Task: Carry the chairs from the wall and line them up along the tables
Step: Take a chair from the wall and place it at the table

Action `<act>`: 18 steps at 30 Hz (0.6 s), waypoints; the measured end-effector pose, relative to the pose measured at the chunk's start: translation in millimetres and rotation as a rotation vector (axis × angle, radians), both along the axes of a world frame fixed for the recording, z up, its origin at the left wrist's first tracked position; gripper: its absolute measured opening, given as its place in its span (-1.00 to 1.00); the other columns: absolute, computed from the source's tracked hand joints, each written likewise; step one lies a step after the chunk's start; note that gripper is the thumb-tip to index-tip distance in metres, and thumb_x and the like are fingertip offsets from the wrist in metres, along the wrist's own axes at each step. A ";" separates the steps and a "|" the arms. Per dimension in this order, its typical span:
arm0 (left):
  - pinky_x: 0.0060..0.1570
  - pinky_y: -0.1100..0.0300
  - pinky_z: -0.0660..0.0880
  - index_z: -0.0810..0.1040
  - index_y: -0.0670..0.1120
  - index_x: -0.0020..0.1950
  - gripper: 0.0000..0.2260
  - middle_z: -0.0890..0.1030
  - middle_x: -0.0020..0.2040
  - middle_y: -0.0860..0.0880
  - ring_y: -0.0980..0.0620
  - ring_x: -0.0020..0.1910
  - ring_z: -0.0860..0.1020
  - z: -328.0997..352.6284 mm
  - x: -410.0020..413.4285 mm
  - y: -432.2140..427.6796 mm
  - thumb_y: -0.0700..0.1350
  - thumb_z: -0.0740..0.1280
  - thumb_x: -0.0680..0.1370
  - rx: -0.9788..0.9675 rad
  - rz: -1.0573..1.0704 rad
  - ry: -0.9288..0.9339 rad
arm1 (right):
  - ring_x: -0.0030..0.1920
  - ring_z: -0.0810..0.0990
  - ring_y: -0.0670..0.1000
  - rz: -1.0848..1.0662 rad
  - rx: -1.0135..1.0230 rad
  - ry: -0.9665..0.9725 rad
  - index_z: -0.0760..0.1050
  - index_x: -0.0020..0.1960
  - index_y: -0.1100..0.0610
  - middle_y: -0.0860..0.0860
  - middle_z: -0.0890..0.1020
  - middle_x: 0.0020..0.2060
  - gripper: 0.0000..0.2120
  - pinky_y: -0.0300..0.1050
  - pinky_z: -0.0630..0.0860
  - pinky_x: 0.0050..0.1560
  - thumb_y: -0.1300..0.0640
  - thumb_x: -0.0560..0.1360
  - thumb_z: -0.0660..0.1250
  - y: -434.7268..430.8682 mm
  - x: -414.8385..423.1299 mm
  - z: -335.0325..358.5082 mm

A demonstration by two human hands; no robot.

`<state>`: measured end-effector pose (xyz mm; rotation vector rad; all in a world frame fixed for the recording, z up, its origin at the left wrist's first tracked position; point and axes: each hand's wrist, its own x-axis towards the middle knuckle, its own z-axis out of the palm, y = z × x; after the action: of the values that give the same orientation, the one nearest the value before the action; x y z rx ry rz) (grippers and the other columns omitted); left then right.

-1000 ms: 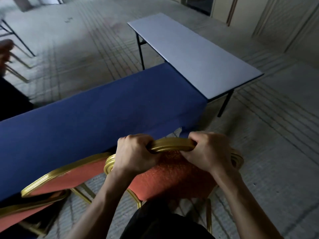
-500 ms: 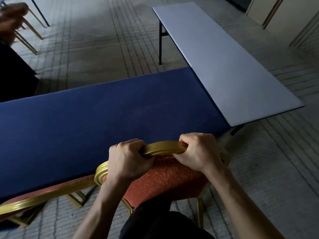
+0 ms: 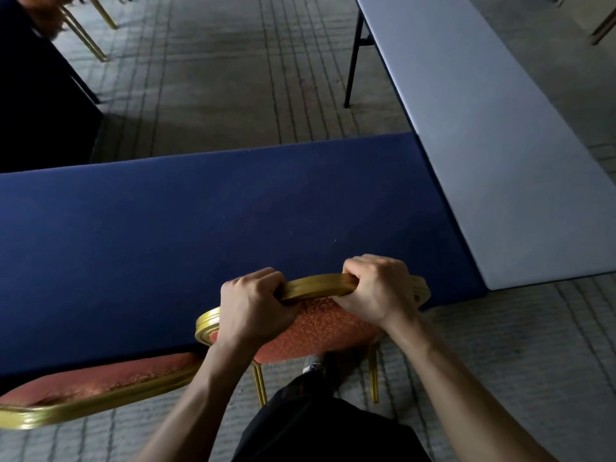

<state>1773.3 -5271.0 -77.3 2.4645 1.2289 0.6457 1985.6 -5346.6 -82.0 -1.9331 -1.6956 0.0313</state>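
Head view: the chair (image 3: pixel 316 328) is gripped by its gold top rail (image 3: pixel 316 284). The left hand (image 3: pixel 253 308) and the right hand (image 3: pixel 376 291) are both curled tightly round the rail, side by side, knuckles up. The red padded back shows just below the hands, and two gold legs (image 3: pixel 259 385) reach down to the carpet (image 3: pixel 233 95). Whether weight is resting on them cannot be told.

Now the change. A second ago a strip of carpet was seen between the chair and the blue-covered bench (image 3: pixel 200 228). That strip is gone, and the top rail is overlapped against the bench's near edge, towards its right end. The grip on the rail has not been altered. The chair is therefore judged to have been brought up to its place, with the seat hidden, probably under the bench.

At near left a second chair (image 3: pixel 100 388) is found along the same edge, so a row is being formed. What is judged to remain is for this chair to be squared with its neighbour and let go, and another fetched.

A grey bench (image 3: pixel 483 145) runs away to the far right from the blue one's right end. More gold chair legs (image 3: pixel 83 31) are glimpsed at far left.
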 end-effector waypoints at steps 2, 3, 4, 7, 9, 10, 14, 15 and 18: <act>-0.50 0.25 0.21 0.33 -0.04 -0.44 -0.71 0.31 -0.46 0.10 0.09 -0.52 0.24 -6.4 2.2 5.3 -0.07 0.45 0.29 -0.013 0.022 0.005 | -0.49 0.33 -0.02 0.016 -0.006 0.012 0.32 -0.44 0.06 -0.07 0.37 -0.53 -0.59 -0.12 0.23 -0.47 -0.09 0.35 0.47 7.0 2.7 -8.6; -0.50 0.24 0.22 0.33 -0.04 -0.43 -0.71 0.31 -0.46 0.10 0.08 -0.52 0.24 -8.5 4.5 6.6 -0.06 0.45 0.30 -0.007 0.026 0.009 | -0.49 0.32 -0.03 0.019 -0.010 0.021 0.31 -0.44 0.06 -0.08 0.36 -0.54 -0.57 -0.12 0.23 -0.47 -0.08 0.36 0.50 7.4 4.1 -12.4; -0.51 0.23 0.23 0.33 -0.04 -0.43 -0.71 0.32 -0.45 0.09 0.08 -0.51 0.25 -11.5 7.2 6.9 -0.04 0.43 0.30 0.000 0.022 0.012 | -0.49 0.31 -0.04 0.020 -0.017 0.032 0.30 -0.44 0.05 -0.09 0.35 -0.54 -0.55 -0.13 0.22 -0.47 -0.07 0.36 0.52 6.0 6.0 -17.5; -0.51 0.21 0.26 0.34 -0.05 -0.42 -0.73 0.35 -0.45 0.08 0.07 -0.51 0.27 -15.6 17.4 5.8 0.00 0.40 0.33 0.009 0.010 0.035 | -0.48 0.31 -0.07 0.001 -0.018 0.028 0.31 -0.43 0.03 -0.10 0.36 -0.53 -0.56 -0.14 0.20 -0.47 -0.06 0.37 0.54 1.8 13.8 -25.3; -0.50 0.19 0.30 0.35 -0.04 -0.40 -0.72 0.37 -0.44 0.08 0.06 -0.51 0.30 -15.6 22.6 6.9 0.02 0.42 0.31 -0.004 0.031 0.066 | -0.47 0.32 -0.07 -0.001 -0.041 0.025 0.31 -0.41 0.02 -0.10 0.36 -0.52 -0.56 -0.13 0.21 -0.46 -0.06 0.36 0.54 3.2 18.4 -25.4; -0.50 0.17 0.33 0.35 -0.04 -0.38 -0.72 0.38 -0.43 0.07 0.05 -0.51 0.32 -15.9 23.9 6.7 0.03 0.43 0.30 -0.008 0.040 0.085 | -0.46 0.32 -0.07 0.003 -0.050 0.018 0.30 -0.40 0.01 -0.10 0.36 -0.51 -0.57 -0.13 0.21 -0.45 -0.06 0.36 0.54 3.0 18.9 -25.6; -0.46 0.19 0.28 0.33 0.00 -0.35 -0.75 0.38 -0.41 0.09 0.05 -0.47 0.31 -15.0 25.4 -2.0 0.07 0.36 0.30 0.015 0.057 0.114 | -0.44 0.33 -0.07 0.016 -0.050 0.017 0.30 -0.38 0.00 -0.10 0.37 -0.49 -0.58 -0.15 0.19 -0.45 -0.11 0.41 0.49 -6.2 19.8 -25.0; -0.43 0.20 0.24 0.32 0.01 -0.35 -0.76 0.37 -0.41 0.10 0.05 -0.46 0.30 -15.0 26.5 -4.4 0.09 0.34 0.31 0.027 0.062 0.119 | -0.44 0.33 -0.07 0.016 -0.052 0.022 0.30 -0.38 0.00 -0.10 0.37 -0.49 -0.58 -0.15 0.17 -0.44 -0.12 0.42 0.47 -8.1 20.8 -24.8; -0.39 0.21 0.23 0.34 0.02 -0.35 -0.77 0.39 -0.41 0.11 0.06 -0.46 0.33 -16.1 25.5 -21.6 0.14 0.27 0.33 0.061 0.107 0.145 | -0.42 0.35 -0.07 0.037 -0.061 0.022 0.32 -0.36 0.01 -0.10 0.39 -0.47 -0.62 -0.16 0.13 -0.43 -0.17 0.45 0.38 -21.8 18.5 -22.1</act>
<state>1798.8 -5292.6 -93.4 2.5482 1.4244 0.5467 2004.1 -5368.5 -104.1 -1.9385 -1.7343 0.1197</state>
